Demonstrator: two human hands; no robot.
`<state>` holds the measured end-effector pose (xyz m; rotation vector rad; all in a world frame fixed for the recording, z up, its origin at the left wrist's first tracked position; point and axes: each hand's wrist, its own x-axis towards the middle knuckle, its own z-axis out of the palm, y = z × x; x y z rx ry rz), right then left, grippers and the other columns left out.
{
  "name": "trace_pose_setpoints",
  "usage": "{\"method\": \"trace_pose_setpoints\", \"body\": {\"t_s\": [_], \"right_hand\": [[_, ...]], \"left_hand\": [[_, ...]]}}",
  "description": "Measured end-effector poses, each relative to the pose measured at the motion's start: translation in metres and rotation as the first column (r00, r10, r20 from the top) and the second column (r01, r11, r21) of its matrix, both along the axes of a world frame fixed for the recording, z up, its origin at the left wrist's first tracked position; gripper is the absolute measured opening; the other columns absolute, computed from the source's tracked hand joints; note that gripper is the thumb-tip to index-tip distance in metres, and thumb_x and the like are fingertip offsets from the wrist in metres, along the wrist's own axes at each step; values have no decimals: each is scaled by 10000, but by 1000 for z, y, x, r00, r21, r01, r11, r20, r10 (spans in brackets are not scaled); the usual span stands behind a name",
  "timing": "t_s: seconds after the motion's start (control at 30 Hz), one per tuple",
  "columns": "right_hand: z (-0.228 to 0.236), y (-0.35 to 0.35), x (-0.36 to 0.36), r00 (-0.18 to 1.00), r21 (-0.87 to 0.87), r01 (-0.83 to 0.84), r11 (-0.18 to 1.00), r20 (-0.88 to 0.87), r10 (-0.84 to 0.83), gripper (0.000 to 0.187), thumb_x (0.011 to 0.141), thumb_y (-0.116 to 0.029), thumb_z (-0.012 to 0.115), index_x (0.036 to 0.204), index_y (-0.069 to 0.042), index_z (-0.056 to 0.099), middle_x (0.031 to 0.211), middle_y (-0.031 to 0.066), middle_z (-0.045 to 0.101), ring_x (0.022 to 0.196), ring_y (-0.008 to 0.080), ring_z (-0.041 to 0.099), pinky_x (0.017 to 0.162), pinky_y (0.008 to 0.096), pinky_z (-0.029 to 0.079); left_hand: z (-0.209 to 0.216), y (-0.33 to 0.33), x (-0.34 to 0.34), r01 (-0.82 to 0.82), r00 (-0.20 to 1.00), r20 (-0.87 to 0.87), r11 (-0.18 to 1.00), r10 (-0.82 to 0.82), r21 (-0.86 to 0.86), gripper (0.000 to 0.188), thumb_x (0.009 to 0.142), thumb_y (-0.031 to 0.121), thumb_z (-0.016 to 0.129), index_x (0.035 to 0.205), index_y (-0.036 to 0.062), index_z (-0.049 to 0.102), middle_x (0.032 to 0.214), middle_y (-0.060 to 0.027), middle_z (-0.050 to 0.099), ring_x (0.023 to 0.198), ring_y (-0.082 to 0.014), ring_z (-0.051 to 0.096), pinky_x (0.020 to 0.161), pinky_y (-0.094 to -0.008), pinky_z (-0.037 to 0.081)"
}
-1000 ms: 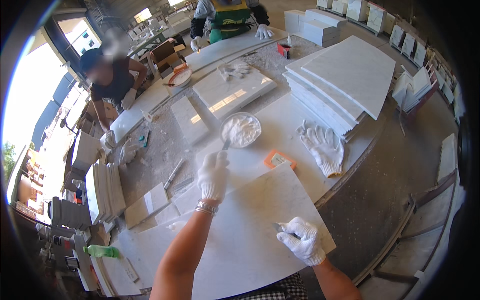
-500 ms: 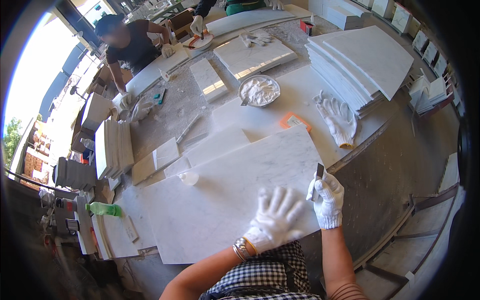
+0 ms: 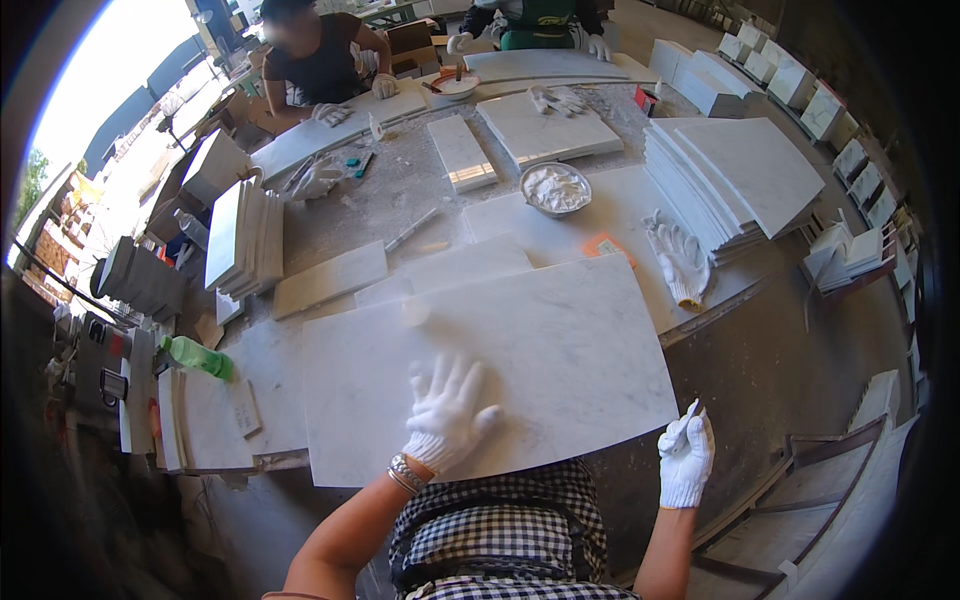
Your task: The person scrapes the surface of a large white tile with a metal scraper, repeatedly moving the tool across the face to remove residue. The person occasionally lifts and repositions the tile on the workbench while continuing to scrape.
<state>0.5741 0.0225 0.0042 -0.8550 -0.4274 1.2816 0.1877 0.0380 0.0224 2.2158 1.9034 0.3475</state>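
Observation:
A large white marble slab (image 3: 560, 340) with faint grey veins lies in front of me. My left hand (image 3: 446, 408), in a white knit glove, rests on its near part with the fingers spread and nothing held. Just off the slab's right corner, my gloved right hand (image 3: 686, 456) is closed around a small flat blade, like a scraper. Only a thin edge of the blade shows between the fingers now; the earlier frame shows its dark flat face. A small translucent bottle (image 3: 415, 312), blurred, stands near the slab's far left edge.
Beyond the slab are a bowl of white paste (image 3: 556, 189), an orange packet (image 3: 608, 247), a spare glove (image 3: 680, 262) and stacked slabs (image 3: 735, 175). A green bottle (image 3: 197, 357) lies at left. Two co-workers stand across the table, one in a dark shirt (image 3: 315, 68).
My left hand has moved left across the slab. My right hand has moved off its right edge and turned the blade. A co-worker's hand has left the paste bowl at the back.

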Motion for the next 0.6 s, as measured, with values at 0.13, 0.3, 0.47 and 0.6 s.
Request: {"method": "trace_pose_setpoints", "body": {"t_s": [0.13, 0.3, 0.47, 0.6], "right_hand": [[4, 0, -15, 992, 19, -50, 999, 118, 47, 228, 1021, -192, 718, 1210, -66, 699, 783, 8, 647, 630, 94, 555, 524, 261, 478], [14, 2, -24, 985, 84, -98, 992, 152, 84, 227, 1016, -175, 720, 1201, -45, 710, 780, 27, 668, 623, 104, 589, 525, 271, 493], [29, -11, -51, 960, 57, -171, 984, 236, 153, 192, 996, -139, 732, 1139, -12, 714, 750, 48, 675, 603, 128, 609, 526, 295, 510], [46, -43, -72, 726, -87, -240, 967, 646, 238, 305, 931, -24, 773, 1222, 53, 724, 859, 31, 710, 723, 108, 659, 637, 287, 562]], "left_hand": [[3, -22, -60, -444, 895, -70, 896, 441, -22, 842, 1036, 637, 462, 1591, 7, 403, 1691, -259, 313, 1586, -463, 220, 1258, -681, -1], [-3, -17, -62, -596, 801, -105, 802, 590, -43, 886, 1042, 668, 419, 1635, 15, 333, 1731, -249, 226, 1622, -439, 114, 1262, -664, -79], [12, -30, 61, 218, 976, -11, 976, -218, 8, 849, 1021, 668, 514, 1581, 35, 432, 1620, -254, 433, 1541, -448, 344, 1256, -574, 256], [35, -59, 115, 380, 351, 908, 851, 230, -363, 783, 1008, 595, 640, 1503, -2, 532, 1257, -174, 736, 1171, -288, 703, 1060, -360, 511]]}}
